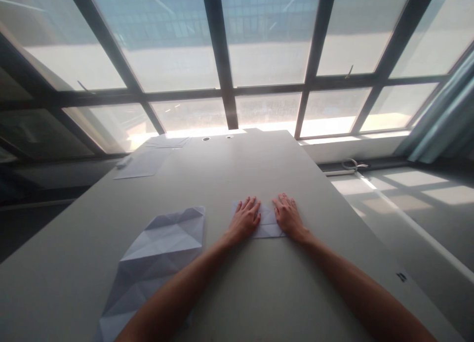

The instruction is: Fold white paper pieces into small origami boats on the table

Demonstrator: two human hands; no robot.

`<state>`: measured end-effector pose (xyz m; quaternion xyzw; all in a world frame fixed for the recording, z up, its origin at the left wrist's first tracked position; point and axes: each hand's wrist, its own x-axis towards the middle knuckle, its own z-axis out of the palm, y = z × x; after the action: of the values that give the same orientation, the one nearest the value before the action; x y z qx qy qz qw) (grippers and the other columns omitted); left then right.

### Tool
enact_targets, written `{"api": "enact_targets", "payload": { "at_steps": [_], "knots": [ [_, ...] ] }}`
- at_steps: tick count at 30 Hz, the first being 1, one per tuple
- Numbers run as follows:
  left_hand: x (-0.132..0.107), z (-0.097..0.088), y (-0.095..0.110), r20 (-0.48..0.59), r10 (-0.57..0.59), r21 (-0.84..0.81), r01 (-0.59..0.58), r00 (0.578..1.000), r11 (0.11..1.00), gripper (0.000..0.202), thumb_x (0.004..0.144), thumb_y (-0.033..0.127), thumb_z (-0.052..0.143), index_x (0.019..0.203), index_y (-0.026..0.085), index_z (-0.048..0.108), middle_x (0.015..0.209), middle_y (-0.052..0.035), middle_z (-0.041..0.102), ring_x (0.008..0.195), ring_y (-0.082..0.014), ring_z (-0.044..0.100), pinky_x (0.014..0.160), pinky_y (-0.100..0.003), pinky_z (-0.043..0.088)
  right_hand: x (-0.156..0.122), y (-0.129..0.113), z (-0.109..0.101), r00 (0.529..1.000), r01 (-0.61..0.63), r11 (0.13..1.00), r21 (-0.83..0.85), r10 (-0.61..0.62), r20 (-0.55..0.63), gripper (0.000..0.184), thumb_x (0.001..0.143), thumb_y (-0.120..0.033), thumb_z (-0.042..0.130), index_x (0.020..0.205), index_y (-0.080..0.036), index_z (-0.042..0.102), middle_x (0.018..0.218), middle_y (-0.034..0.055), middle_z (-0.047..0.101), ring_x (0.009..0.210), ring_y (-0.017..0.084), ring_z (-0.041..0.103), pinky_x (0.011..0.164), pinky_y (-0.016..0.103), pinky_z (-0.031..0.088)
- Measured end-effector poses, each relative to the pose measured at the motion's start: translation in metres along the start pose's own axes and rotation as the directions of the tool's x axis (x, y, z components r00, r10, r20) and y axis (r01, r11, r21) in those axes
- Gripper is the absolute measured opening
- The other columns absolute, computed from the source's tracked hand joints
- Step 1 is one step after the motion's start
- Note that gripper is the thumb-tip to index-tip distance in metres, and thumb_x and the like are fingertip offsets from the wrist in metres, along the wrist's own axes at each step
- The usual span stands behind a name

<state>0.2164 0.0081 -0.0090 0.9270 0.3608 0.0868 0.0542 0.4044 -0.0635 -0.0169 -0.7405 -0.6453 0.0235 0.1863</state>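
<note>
A small folded sheet of white paper [267,229] lies flat on the white table [237,292], with crease lines across it. My left hand [245,217] rests palm down on its left part, fingers stretched out. On its right part lies my right hand [288,214], also flat with the fingers extended. Both hands cover the paper's sides, so only its middle shows. To the left is a larger creased sheet of paper [163,238], its folds standing up in ridges; my left forearm passes over its lower right part.
Flat paper sheets [138,166] lie at the table's far left, beside a small white object [124,161] I cannot make out. Two round holes pierce the far end. A small dark mark [401,277] is near the right edge. Large windows stand beyond; a curtain [440,119] hangs right.
</note>
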Motion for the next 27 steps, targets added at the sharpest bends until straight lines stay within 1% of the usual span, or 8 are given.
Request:
{"api": "enact_targets", "payload": {
  "at_steps": [9, 11, 15, 17, 21, 27],
  "knots": [
    [0.0005, 0.0016, -0.0002, 0.001, -0.005, 0.009, 0.005, 1.0, 1.0, 0.05, 0.1, 0.037, 0.036, 0.147, 0.022, 0.038, 0.158, -0.0058, 0.028, 0.147, -0.0239, 0.019, 0.119, -0.045, 0.016, 0.0, -0.0003, -0.0012, 1.0, 0.006, 1.0, 0.011, -0.006, -0.001, 0.042, 0.095, -0.022, 0.042, 0.135, -0.018, 0.053, 0.15, 0.0153, 0.04, 0.143, 0.026, 0.026, 0.116, 0.048, 0.017],
    [0.0006, 0.0021, -0.0003, 0.003, -0.004, 0.01, 0.003, 1.0, 1.0, 0.05, 0.1, 0.037, 0.035, 0.147, 0.022, 0.038, 0.158, -0.0059, 0.028, 0.147, -0.0242, 0.019, 0.119, -0.046, 0.016, -0.0002, -0.0011, -0.0027, 0.999, 0.043, 0.999, 0.032, -0.043, 0.004, 0.042, 0.095, -0.024, 0.043, 0.136, -0.017, 0.053, 0.151, 0.0153, 0.039, 0.144, 0.025, 0.025, 0.117, 0.047, 0.016],
    [0.0005, 0.0024, -0.0004, 0.002, -0.001, 0.01, 0.001, 1.0, 1.0, 0.051, 0.1, 0.038, 0.034, 0.148, 0.021, 0.037, 0.158, -0.0061, 0.028, 0.147, -0.0241, 0.018, 0.119, -0.046, 0.016, -0.0013, -0.0032, -0.0052, 0.984, 0.174, 0.982, 0.08, -0.176, 0.022, 0.043, 0.096, -0.029, 0.046, 0.136, -0.017, 0.053, 0.152, 0.0141, 0.038, 0.145, 0.024, 0.023, 0.118, 0.044, 0.013],
    [0.0004, 0.0023, -0.0005, -0.001, 0.002, 0.01, -0.002, 1.0, 1.0, 0.051, 0.1, 0.037, 0.034, 0.148, 0.021, 0.038, 0.158, -0.0062, 0.029, 0.147, -0.0242, 0.018, 0.119, -0.046, 0.016, -0.002, -0.0037, -0.0057, 0.977, 0.206, 0.974, 0.091, -0.21, 0.037, 0.043, 0.096, -0.031, 0.046, 0.137, -0.018, 0.052, 0.153, 0.0133, 0.037, 0.145, 0.023, 0.023, 0.118, 0.044, 0.013],
    [0.0002, 0.0019, -0.0006, -0.003, 0.006, 0.009, -0.006, 1.0, 1.0, 0.051, 0.1, 0.038, 0.034, 0.148, 0.021, 0.038, 0.157, -0.0065, 0.029, 0.147, -0.0244, 0.019, 0.119, -0.046, 0.016, -0.0022, -0.0036, -0.0058, 0.978, 0.192, 0.977, 0.09, -0.198, 0.062, 0.043, 0.097, -0.033, 0.045, 0.137, -0.019, 0.053, 0.153, 0.0131, 0.037, 0.145, 0.023, 0.024, 0.118, 0.044, 0.013],
    [0.0003, 0.0014, 0.0, -0.001, -0.003, 0.01, 0.003, 1.0, 1.0, 0.051, 0.1, 0.038, 0.034, 0.148, 0.021, 0.038, 0.158, -0.006, 0.029, 0.147, -0.0241, 0.019, 0.119, -0.046, 0.016, -0.0013, -0.0039, -0.0067, 0.978, 0.185, 0.979, 0.087, -0.192, 0.077, 0.044, 0.096, -0.033, 0.046, 0.137, -0.018, 0.053, 0.153, 0.0141, 0.036, 0.145, 0.024, 0.024, 0.117, 0.044, 0.014]
  ]
}}
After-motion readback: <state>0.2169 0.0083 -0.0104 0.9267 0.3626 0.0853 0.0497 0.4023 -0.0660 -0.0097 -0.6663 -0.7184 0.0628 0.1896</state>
